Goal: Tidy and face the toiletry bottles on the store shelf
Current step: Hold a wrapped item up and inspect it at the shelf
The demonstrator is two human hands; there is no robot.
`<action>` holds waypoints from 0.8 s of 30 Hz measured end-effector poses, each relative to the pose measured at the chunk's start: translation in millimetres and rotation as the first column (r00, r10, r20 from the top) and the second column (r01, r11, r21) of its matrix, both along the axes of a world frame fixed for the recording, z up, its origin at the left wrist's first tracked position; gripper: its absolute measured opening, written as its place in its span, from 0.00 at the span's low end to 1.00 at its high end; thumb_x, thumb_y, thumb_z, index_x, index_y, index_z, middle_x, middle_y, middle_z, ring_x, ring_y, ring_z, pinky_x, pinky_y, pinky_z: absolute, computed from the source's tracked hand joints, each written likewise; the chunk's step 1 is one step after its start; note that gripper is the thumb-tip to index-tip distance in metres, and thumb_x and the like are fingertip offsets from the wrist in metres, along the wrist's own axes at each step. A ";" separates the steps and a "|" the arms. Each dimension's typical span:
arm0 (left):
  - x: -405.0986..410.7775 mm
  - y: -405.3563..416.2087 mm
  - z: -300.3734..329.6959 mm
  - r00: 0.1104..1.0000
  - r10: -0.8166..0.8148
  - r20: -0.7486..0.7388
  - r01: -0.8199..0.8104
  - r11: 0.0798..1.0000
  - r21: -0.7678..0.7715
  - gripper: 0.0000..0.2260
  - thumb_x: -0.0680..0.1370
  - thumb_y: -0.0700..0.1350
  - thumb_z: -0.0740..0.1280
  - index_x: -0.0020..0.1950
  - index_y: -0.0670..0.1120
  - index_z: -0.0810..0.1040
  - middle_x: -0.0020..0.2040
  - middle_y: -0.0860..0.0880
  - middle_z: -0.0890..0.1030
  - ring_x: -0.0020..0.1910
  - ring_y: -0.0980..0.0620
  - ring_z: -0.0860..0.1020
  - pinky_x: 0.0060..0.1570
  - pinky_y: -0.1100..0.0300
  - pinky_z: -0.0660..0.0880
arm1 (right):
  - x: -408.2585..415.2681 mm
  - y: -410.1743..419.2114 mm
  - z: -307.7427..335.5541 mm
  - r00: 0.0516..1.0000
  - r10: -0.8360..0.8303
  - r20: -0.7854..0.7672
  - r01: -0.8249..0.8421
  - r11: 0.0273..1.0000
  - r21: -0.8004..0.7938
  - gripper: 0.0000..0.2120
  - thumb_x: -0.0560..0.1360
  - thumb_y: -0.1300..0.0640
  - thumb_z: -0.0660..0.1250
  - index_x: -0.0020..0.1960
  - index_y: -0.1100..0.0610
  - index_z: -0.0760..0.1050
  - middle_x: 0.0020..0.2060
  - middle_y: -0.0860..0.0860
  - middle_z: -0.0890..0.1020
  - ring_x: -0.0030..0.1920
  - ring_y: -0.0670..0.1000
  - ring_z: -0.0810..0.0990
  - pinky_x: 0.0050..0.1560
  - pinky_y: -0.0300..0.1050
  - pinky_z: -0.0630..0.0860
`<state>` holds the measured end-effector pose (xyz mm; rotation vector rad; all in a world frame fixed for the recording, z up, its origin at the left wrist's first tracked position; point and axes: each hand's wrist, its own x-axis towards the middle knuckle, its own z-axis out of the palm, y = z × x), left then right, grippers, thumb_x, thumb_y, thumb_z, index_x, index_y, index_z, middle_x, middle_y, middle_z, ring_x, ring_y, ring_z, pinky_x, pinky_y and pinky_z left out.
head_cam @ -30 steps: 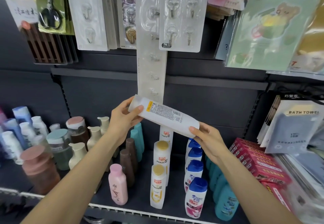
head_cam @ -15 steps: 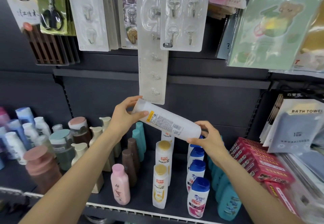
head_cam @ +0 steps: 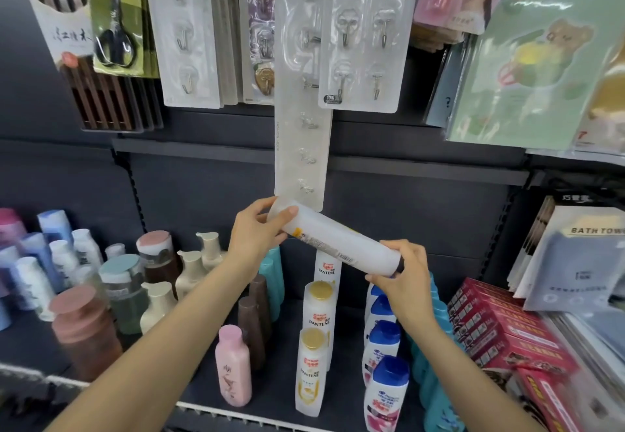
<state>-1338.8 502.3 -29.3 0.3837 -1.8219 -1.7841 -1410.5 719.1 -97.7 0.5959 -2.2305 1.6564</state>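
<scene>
Dark store shelving fills the view, with carded hooks (head_cam: 363,32) and scissors (head_cam: 115,36) hanging above and rows of toiletry bottles standing on the shelf (head_cam: 203,394) below. A long white bottle (head_cam: 338,244) is held nearly level in the air above the middle rows, its upper end to the left and a little farther, its lower end to the right and nearer. The left hand (head_cam: 257,232) curls its fingers and thumb round the left end; the right hand (head_cam: 402,269) pinches the right end. A printed label strip shows along the bottle's near side, so what faces the camera looks like the back.

Below it stands the gold-capped Pantene row (head_cam: 316,340), with the blue-capped white bottles (head_cam: 384,357) just to the right and brown bottles (head_cam: 257,316) to the left. To finish this step well, I would roll the bottle between both hands until its front panel faces near, tip it upright cap-up, then lower it into its matching row, probably at the far end of the Pantene line, keeping it clear of the neighbouring caps so none topple.
</scene>
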 end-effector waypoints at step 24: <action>7.8 21.4 7.9 0.988 -0.072 -0.137 0.072 0.997 -0.002 0.11 0.71 0.38 0.72 0.51 0.49 0.80 0.54 0.50 0.80 0.52 0.53 0.79 0.40 0.62 0.80 | -20.8 -10.8 49.7 0.883 0.374 0.284 -0.464 0.787 0.406 0.36 0.67 0.51 0.76 0.72 0.48 0.65 0.64 0.44 0.74 0.64 0.43 0.72 0.67 0.44 0.68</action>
